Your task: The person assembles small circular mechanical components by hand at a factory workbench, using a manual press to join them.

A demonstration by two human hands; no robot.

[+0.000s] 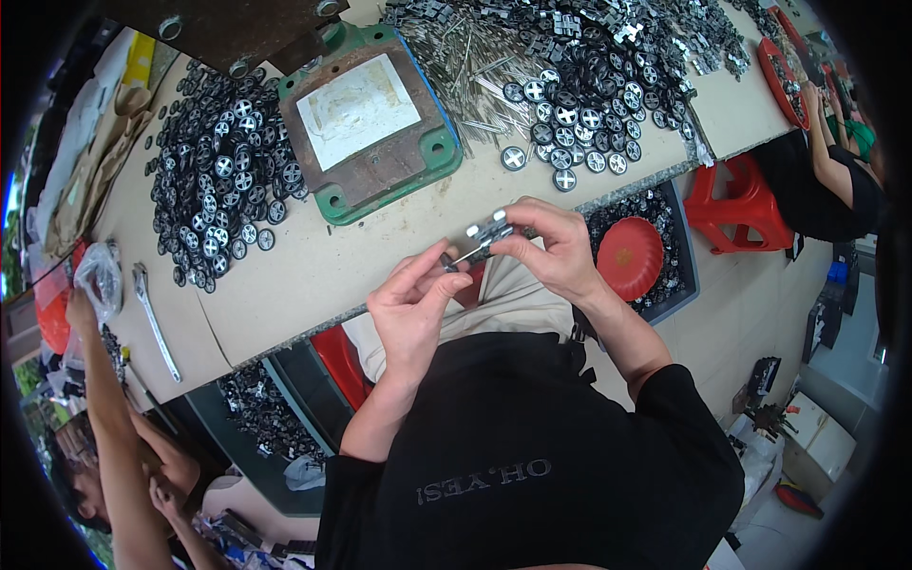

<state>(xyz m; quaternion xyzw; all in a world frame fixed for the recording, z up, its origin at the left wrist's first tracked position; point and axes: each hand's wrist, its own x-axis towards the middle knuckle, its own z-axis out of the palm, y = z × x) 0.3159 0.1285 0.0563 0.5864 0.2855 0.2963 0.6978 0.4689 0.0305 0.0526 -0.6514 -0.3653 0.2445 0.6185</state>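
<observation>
Just past the table's near edge, my left hand [410,309] is closed, pinching a small black wheel [447,263] between thumb and fingers. My right hand [560,252] grips a small dark toy-car chassis [490,231] with light, shiny ends. From the chassis a thin metal axle [465,256] points at the wheel; whether it is seated in the hub I cannot tell. Ahead lie a pile of black wheels with silver cross hubs [223,180] on the left, a similar wheel pile [589,109] on the right, and loose metal axles [475,71] between.
A green-based press [437,152] with a white plate [356,109] stands ahead. A wrench [155,323] lies at left. Parts bins [692,271] flank me below the table; a red bowl [630,256] sits in the right one. Beyond are a red stool [736,204] and other people.
</observation>
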